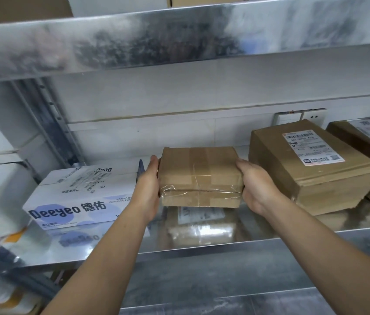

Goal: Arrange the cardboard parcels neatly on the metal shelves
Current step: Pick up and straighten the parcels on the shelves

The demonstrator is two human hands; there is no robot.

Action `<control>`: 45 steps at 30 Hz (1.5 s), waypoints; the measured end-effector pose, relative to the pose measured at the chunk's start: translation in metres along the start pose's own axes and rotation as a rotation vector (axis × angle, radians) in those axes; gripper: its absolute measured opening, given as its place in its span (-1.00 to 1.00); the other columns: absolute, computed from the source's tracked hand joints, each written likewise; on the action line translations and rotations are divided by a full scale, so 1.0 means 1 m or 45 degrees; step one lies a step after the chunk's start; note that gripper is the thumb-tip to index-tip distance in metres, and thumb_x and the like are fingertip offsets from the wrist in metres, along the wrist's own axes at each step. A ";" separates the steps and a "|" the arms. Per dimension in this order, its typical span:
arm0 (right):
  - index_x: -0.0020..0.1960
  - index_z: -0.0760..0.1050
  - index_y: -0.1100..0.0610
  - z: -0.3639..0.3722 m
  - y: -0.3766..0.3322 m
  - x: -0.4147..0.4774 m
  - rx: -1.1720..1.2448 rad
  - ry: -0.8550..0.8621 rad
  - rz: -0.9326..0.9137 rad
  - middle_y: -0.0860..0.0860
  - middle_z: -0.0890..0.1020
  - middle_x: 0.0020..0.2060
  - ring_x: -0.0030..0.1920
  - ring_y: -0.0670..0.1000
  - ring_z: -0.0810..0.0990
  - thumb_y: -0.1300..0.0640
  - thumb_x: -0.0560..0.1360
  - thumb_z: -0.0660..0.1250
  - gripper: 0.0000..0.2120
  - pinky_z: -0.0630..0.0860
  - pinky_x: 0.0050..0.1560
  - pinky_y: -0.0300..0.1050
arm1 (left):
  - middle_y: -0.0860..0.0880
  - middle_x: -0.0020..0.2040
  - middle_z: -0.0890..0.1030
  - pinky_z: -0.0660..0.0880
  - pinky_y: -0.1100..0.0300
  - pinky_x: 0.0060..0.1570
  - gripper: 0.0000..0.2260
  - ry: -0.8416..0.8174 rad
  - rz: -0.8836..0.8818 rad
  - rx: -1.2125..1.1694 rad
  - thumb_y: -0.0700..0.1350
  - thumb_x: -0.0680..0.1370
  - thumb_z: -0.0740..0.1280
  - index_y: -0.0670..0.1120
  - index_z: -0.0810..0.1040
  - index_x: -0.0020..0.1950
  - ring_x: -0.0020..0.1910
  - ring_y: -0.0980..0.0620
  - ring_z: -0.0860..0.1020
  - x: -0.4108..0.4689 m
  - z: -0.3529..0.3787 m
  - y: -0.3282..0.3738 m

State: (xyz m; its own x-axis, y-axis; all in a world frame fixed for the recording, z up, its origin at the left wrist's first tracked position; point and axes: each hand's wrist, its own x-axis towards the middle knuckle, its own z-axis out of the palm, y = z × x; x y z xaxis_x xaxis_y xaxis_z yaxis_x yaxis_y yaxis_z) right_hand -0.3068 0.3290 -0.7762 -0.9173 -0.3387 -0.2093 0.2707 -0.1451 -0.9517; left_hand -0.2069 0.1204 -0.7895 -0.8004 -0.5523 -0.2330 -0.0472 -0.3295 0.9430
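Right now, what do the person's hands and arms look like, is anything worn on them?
The left hand and right hand are bare: no gloves, rings or watch show. The left forearm and right forearm are uncovered, no sleeve in view.

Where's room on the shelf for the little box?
The gap between the white Deeyeo box and the big labelled parcel is bare, where the left hand and right hand hold the small parcel. The shelf's front strip is bare too. Right end's crowded: another brown parcel sits beside the big one.
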 end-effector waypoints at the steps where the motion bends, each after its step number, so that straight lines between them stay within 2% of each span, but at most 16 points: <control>1: 0.33 0.56 0.20 0.001 -0.002 0.000 -0.001 0.007 -0.009 0.07 0.75 0.02 0.07 0.06 0.72 0.11 0.72 0.15 -0.69 0.56 0.29 0.06 | 0.05 0.20 0.69 0.49 -0.09 0.32 -0.31 0.004 0.026 0.007 0.37 0.53 0.29 0.08 0.32 0.57 0.12 0.03 0.69 -0.006 0.003 0.005; 3: 0.37 0.53 0.21 0.001 -0.005 0.002 0.032 0.021 -0.020 0.09 0.73 0.10 0.14 0.08 0.70 0.13 0.72 0.16 -0.69 0.52 0.35 0.10 | 0.07 0.04 0.74 0.52 0.06 0.21 -0.60 0.016 0.087 0.036 0.21 0.69 0.11 0.08 0.51 0.42 -0.02 0.08 0.70 -0.010 0.006 0.010; 6: 0.38 0.52 0.24 -0.002 -0.007 0.005 0.108 0.060 0.000 0.13 0.73 0.09 0.10 0.10 0.71 0.18 0.70 0.18 -0.69 0.56 0.30 0.11 | 0.18 -0.16 0.73 0.46 0.17 0.08 -0.66 0.079 0.144 0.082 0.14 0.73 0.05 0.13 0.62 0.16 -0.08 0.17 0.65 -0.012 0.006 0.012; 9: 0.32 0.55 0.26 -0.003 -0.006 0.001 0.166 0.093 0.049 0.12 0.75 -0.01 -0.04 0.08 0.74 0.22 0.70 0.17 -0.72 0.64 0.05 0.02 | 0.17 0.01 0.72 0.38 0.01 0.27 -0.65 0.105 0.094 0.029 0.14 0.73 0.07 0.11 0.65 0.11 0.19 0.09 0.59 -0.012 0.004 0.013; 12: 0.43 0.46 0.23 -0.005 -0.002 -0.003 0.227 0.116 0.097 0.16 0.70 0.12 0.02 0.11 0.71 0.26 0.70 0.16 -0.68 0.64 -0.07 0.01 | 0.01 0.25 0.66 0.51 0.04 0.16 -0.64 0.125 0.073 -0.145 0.11 0.73 0.10 0.01 0.65 0.24 0.33 -0.04 0.55 -0.012 0.006 0.014; 14: 0.52 0.36 0.15 -0.006 0.000 -0.006 0.258 0.130 0.118 0.09 0.67 0.11 -0.03 0.07 0.70 0.30 0.70 0.14 -0.61 0.63 -0.13 0.00 | 0.01 0.16 0.67 0.58 0.08 0.08 -0.67 0.120 0.092 -0.241 0.04 0.73 0.15 -0.08 0.62 0.27 0.22 -0.05 0.61 -0.016 0.009 0.018; 17: 0.57 0.31 0.04 -0.009 0.002 -0.008 0.253 0.129 0.143 -0.02 0.64 0.01 -0.16 0.01 0.71 0.36 0.69 0.08 -0.50 0.62 -0.21 -0.02 | 0.01 0.05 0.61 0.60 0.18 -0.24 -0.80 0.101 0.101 -0.340 -0.05 0.68 0.27 -0.10 0.62 0.18 -0.13 0.04 0.67 -0.015 0.009 0.022; 21: 0.51 0.39 0.00 -0.010 0.002 -0.008 0.170 0.110 0.161 0.03 0.66 0.03 -0.14 0.07 0.68 0.40 0.66 0.01 -0.46 0.60 -0.23 -0.03 | -0.16 0.16 0.64 0.64 0.17 -0.17 -0.75 -0.029 0.025 -0.435 -0.19 0.66 0.26 -0.26 0.60 0.26 -0.15 -0.02 0.69 -0.014 0.004 0.024; 24: 0.41 0.47 0.05 -0.004 0.003 -0.011 0.000 0.085 0.143 0.10 0.67 0.03 -0.13 0.10 0.67 0.43 0.61 0.00 -0.48 0.61 -0.26 -0.07 | -0.07 -0.18 0.59 0.60 0.17 -0.31 -0.82 -0.142 -0.043 -0.363 -0.11 0.66 0.25 -0.11 0.63 0.00 -0.37 0.04 0.58 -0.017 0.007 0.023; 26: 0.34 0.50 0.04 0.000 0.005 -0.012 -0.104 0.079 0.140 0.13 0.68 0.01 -0.14 0.08 0.67 0.39 0.63 0.04 -0.55 0.60 -0.28 -0.11 | -0.03 -0.22 0.59 0.63 0.04 -0.26 -0.81 -0.170 -0.098 -0.264 0.00 0.65 0.26 -0.04 0.61 -0.03 -0.32 0.01 0.58 -0.022 0.010 0.021; 29: 0.29 0.57 0.09 0.005 0.010 -0.010 -0.212 0.034 0.163 0.13 0.72 0.02 -0.07 0.10 0.70 0.10 0.70 0.16 -0.73 0.62 -0.12 -0.03 | -0.08 0.05 0.65 0.63 -0.21 -0.13 -0.69 -0.267 -0.207 -0.199 0.14 0.64 0.27 -0.04 0.65 0.15 0.00 -0.13 0.63 -0.031 0.017 0.019; 32: 0.26 0.59 0.01 0.011 0.010 -0.011 -0.206 -0.069 0.246 0.09 0.75 0.02 0.03 0.12 0.73 -0.27 0.67 0.12 -0.54 0.65 0.01 0.05 | -0.12 0.30 0.61 0.61 -0.27 -0.02 -0.57 -0.330 -0.258 -0.131 0.23 0.62 0.27 -0.04 0.63 0.31 0.15 -0.24 0.61 -0.036 0.022 0.018; 34: 0.26 0.61 -0.02 0.013 0.008 -0.014 -0.200 -0.136 0.269 0.06 0.76 0.00 0.04 0.11 0.73 -0.37 0.63 0.06 -0.44 0.64 0.08 0.08 | -0.11 0.30 0.62 0.62 -0.26 -0.03 -0.59 -0.325 -0.266 -0.116 0.24 0.62 0.26 0.00 0.66 0.26 0.14 -0.25 0.63 -0.036 0.023 0.019; 37: 0.24 0.64 -0.05 0.014 0.009 -0.017 -0.162 -0.203 0.310 0.05 0.76 0.03 0.08 0.11 0.73 -0.43 0.59 0.07 -0.40 0.60 0.22 0.15 | -0.06 0.18 0.66 0.64 -0.21 -0.09 -0.62 -0.328 -0.273 -0.074 0.25 0.62 0.25 0.05 0.66 0.24 0.02 -0.21 0.69 -0.035 0.021 0.022; 40: 0.18 0.67 -0.06 0.016 0.012 -0.020 -0.109 -0.231 0.328 0.07 0.75 0.07 0.12 0.14 0.72 -0.40 0.61 0.09 -0.45 0.57 0.28 0.22 | 0.01 0.09 0.66 0.63 -0.20 -0.11 -0.54 -0.331 -0.275 0.000 0.28 0.59 0.29 0.05 0.59 0.36 -0.05 -0.19 0.71 -0.034 0.021 0.027; 45: 0.01 0.68 -0.10 0.018 0.013 -0.024 -0.073 -0.211 0.331 0.08 0.76 0.03 0.11 0.17 0.72 -0.30 0.66 0.13 -0.57 0.57 0.27 0.26 | -0.01 0.33 0.59 0.63 -0.25 -0.05 -0.49 -0.299 -0.287 0.056 0.33 0.54 0.33 0.12 0.55 0.42 0.05 -0.24 0.69 -0.033 0.023 0.029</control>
State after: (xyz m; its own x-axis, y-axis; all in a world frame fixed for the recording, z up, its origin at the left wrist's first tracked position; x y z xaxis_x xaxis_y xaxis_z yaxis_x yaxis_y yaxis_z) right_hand -0.2763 0.3188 -0.7799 -0.7583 -0.5049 -0.4123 0.4685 0.0176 -0.8833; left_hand -0.1955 0.1469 -0.7489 -0.8826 -0.2760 -0.3806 -0.2603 -0.3873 0.8844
